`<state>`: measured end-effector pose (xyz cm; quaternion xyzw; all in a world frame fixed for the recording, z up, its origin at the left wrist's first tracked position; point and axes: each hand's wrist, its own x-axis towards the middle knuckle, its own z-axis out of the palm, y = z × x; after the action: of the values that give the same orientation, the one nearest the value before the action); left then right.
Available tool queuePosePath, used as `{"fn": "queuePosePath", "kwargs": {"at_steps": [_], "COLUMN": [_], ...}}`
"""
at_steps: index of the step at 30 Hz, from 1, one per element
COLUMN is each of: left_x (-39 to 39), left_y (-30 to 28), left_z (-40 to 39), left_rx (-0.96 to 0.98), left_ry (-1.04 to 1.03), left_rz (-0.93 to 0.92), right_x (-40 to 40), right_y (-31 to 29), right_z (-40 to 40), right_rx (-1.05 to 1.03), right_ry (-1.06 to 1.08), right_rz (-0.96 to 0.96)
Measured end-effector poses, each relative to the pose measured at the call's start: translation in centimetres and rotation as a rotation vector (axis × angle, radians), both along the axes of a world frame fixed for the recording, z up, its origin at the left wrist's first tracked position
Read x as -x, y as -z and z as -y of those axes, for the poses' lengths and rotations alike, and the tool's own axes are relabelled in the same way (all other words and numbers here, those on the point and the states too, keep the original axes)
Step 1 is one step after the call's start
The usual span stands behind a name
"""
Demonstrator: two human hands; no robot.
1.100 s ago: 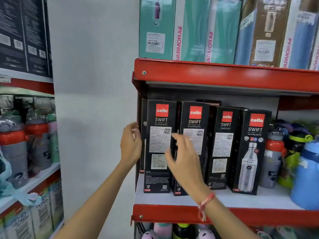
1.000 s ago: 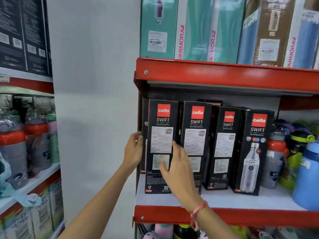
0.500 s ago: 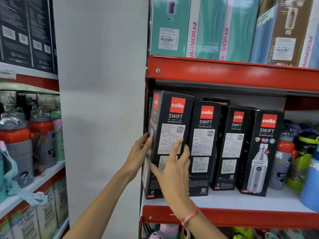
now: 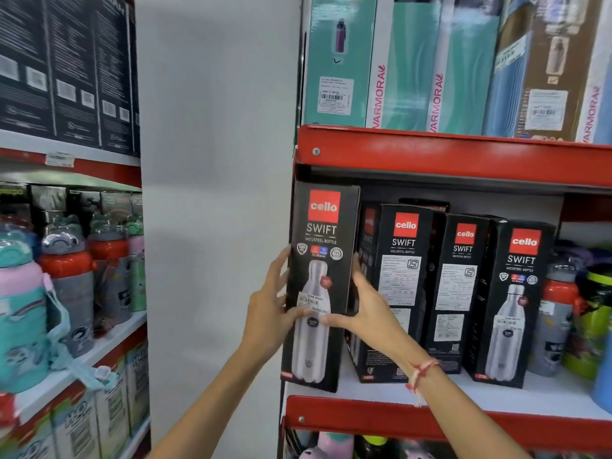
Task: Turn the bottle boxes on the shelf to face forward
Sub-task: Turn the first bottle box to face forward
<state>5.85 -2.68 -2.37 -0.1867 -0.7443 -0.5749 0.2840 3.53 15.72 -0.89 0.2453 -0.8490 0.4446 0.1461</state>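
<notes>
Leftmost bottle box | bottle picture faced forward, at shelf left front corner | gripped at both sides by left hand and right hand | two neighbouring boxes label-side out

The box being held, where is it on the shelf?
The held box stands at the left end of the red shelf, between the left hand and right hand, beside the other black boxes.
</notes>
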Motion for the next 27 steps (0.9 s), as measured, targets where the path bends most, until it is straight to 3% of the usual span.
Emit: {"fn": "queuePosePath", "kwargs": {"at_steps": [8,17,21,23,27], "left_x": [2.4,3.5,3.6,3.5,3.2], "left_y": [2.7,2.8,2.9,2.9,3.0], "left_z": [-2.9,-3.4,-3.2,-3.3,-3.7], "left_rx": [-0.084,-0.012,-0.006,0.015,0.092], "left_ry": [-0.162,-0.216,-0.223,-0.233,-0.345], "left_rz": [-0.004,0.052,0.069,0.076,0.061], "right_x": [1.5,1.9,0.8,0.6,0.9], "right_y": [1.5,2.6,2.2,2.0,1.5], "right_z": [0.9,1.4,0.4,-0.5,-1.7], "right_rx": [-0.064,-0.226,-0.059,-0.008,-0.058], "right_ry": [0.170,0.424,0.558,0.722,0.888], "right_rz": [-0.096,-0.261,-0.562,-0.651,-0.305]}}
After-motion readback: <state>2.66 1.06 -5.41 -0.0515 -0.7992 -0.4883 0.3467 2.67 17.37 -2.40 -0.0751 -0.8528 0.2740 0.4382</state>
